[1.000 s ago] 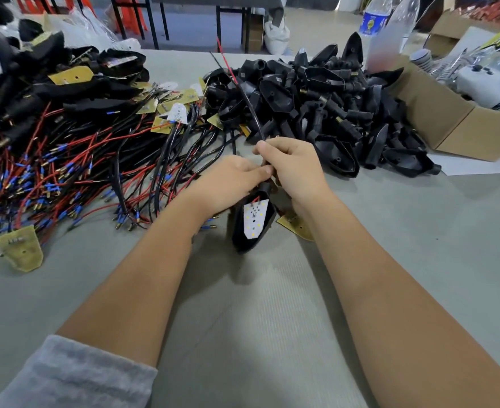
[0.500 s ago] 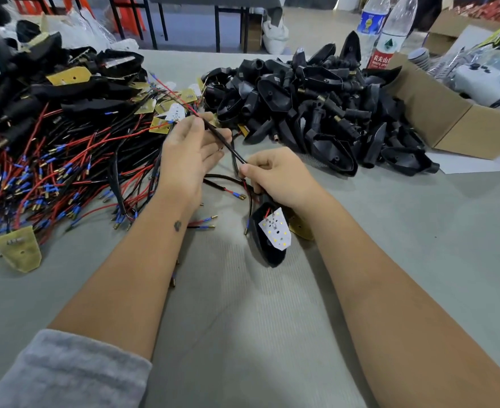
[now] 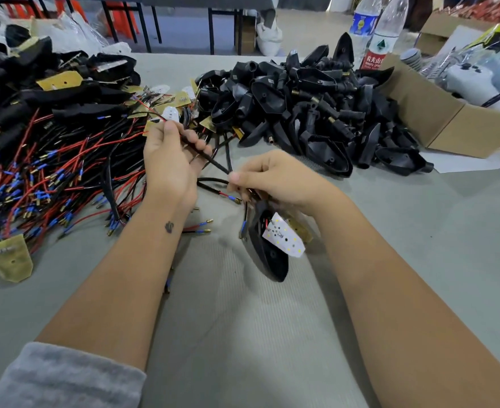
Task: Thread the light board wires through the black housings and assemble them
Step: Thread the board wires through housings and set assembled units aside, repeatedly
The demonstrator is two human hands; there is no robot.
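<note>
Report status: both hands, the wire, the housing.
Left hand grips the black wire. Right hand pinches it above the housing. Light board half out. Loose wires nearby.

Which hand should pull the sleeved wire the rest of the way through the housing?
Probably left. The left hand grips the sleeved wire on its free stretch, while the right hand steadies the black housing where the wire exits.
</note>
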